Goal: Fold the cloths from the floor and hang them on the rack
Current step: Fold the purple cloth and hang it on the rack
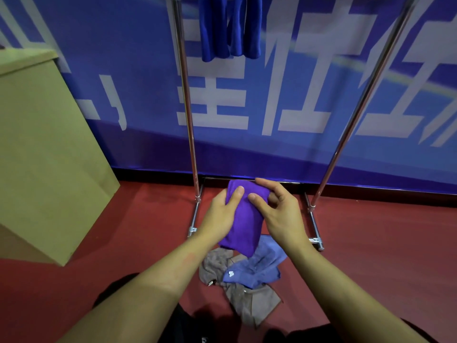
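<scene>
A folded purple cloth (243, 221) hangs in the air between my hands, in front of the metal rack (188, 115). My left hand (222, 212) grips its left edge with the thumb on top. My right hand (277, 209) pinches its upper right part. On the red floor below lie a light blue cloth (259, 267) and two brown-grey cloths (216, 264), crumpled together. Two blue cloths (230, 26) hang from the rack's top, which is out of view.
A tan cardboard box (44, 149) stands at the left. A blue banner wall (284, 95) runs behind the rack. The rack's base bars (314, 226) rest on the red floor (383, 256). My dark-clothed knees are at the bottom edge.
</scene>
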